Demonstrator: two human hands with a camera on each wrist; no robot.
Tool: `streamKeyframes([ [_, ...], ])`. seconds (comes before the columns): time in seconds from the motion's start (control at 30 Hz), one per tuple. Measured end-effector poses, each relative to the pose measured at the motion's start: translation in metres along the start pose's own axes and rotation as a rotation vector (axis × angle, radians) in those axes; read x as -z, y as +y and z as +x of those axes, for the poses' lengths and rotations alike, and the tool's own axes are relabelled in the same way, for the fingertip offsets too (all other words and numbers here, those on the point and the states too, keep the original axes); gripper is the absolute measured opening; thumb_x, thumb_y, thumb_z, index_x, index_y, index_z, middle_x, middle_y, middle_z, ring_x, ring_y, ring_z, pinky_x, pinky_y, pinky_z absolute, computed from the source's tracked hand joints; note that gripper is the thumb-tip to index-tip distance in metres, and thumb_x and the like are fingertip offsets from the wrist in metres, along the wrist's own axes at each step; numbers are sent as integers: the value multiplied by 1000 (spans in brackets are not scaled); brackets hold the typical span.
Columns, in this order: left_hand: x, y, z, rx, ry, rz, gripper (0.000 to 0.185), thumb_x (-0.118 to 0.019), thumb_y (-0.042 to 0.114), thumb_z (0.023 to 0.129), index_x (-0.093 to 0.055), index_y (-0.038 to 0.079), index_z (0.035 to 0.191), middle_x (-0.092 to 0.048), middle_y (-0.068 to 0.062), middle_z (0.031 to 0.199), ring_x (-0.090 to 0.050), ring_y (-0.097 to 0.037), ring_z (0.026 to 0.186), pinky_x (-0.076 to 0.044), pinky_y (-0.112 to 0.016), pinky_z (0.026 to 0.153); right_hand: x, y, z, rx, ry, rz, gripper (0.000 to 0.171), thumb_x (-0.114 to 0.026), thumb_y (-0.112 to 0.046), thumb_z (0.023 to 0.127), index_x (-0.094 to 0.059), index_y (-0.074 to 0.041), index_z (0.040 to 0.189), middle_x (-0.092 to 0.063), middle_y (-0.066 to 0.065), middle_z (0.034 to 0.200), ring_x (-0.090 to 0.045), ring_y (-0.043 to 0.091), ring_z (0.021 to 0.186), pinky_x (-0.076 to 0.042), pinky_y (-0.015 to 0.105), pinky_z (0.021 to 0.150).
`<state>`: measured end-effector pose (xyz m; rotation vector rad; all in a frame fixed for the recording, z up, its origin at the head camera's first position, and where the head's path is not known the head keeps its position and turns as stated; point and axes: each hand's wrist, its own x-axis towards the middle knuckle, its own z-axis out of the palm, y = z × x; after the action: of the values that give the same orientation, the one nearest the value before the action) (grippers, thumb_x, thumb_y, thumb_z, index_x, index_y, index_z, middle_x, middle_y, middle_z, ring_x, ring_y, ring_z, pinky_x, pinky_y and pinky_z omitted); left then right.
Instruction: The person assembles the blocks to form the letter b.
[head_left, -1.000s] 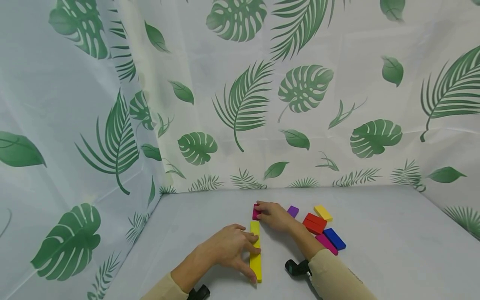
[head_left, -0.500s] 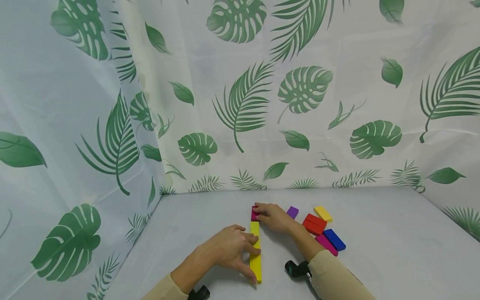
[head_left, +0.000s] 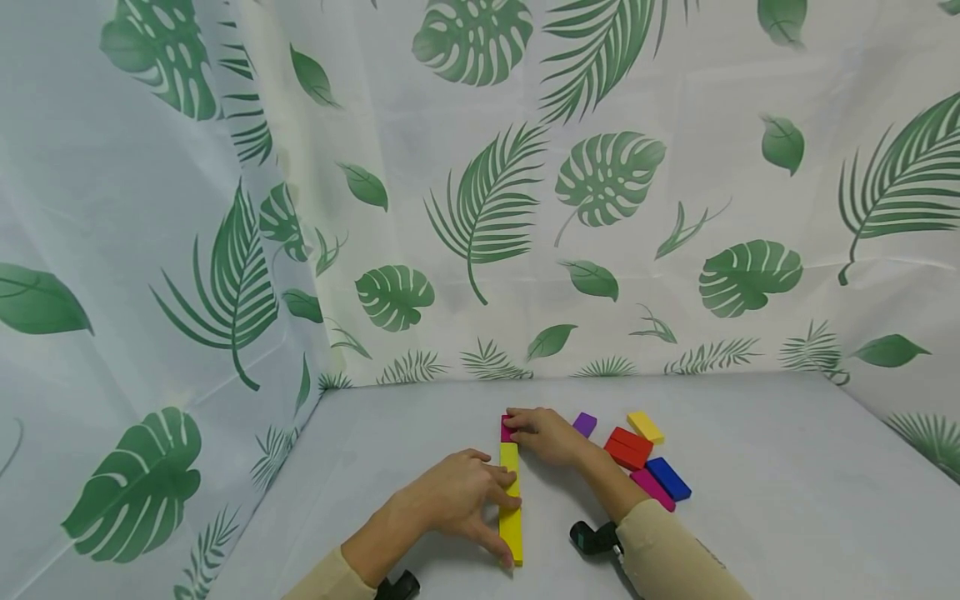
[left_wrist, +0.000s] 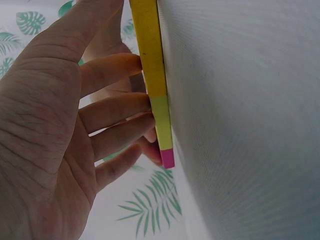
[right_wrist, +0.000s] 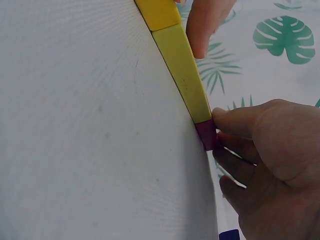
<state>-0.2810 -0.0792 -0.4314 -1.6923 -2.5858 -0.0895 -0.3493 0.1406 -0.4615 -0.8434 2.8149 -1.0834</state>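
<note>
A row of blocks lies on the grey table: a yellow block nearest me, a paler yellow one beyond it, and a small magenta block at the far end. My left hand rests with straight fingers against the yellow blocks, fingertips on their side. My right hand pinches the magenta block against the pale yellow block's end, thumb tip on it.
Loose blocks lie to the right of my right hand: purple, yellow, red, blue and a long magenta one. Leaf-print curtains wall the table at the back and left.
My right hand has nudged the magenta block slightly left and nearer, into line with the yellow row. The left hand has stayed put.
</note>
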Motion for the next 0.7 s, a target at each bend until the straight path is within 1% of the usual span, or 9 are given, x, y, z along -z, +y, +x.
streamKeyframes([
  [0.23,-1,0,0,-3,8,10,71,-52,84,69,-68,36,118,-62,8,127,-52,0,121,-40,-40,105,0,0,0,16,1,-7,34,-61,-14,95,-62,-7,128,-51,12,141,-43,33,133,-36,52,107],
  [0.5,0,-1,0,15,-10,8,72,-51,85,69,-68,36,119,-61,8,128,-52,0,121,-40,-39,106,0,-2,-1,38,-2,1,35,-60,-12,95,-61,-5,129,-50,14,142,-43,34,133,-35,53,107],
  [0.7,-1,-1,0,3,-3,0,71,-52,84,69,-68,36,119,-62,8,127,-52,0,121,-41,-39,105,-1,-1,-2,19,-5,-7,33,-61,-14,95,-62,-9,128,-49,12,143,-42,32,134,-36,53,107],
])
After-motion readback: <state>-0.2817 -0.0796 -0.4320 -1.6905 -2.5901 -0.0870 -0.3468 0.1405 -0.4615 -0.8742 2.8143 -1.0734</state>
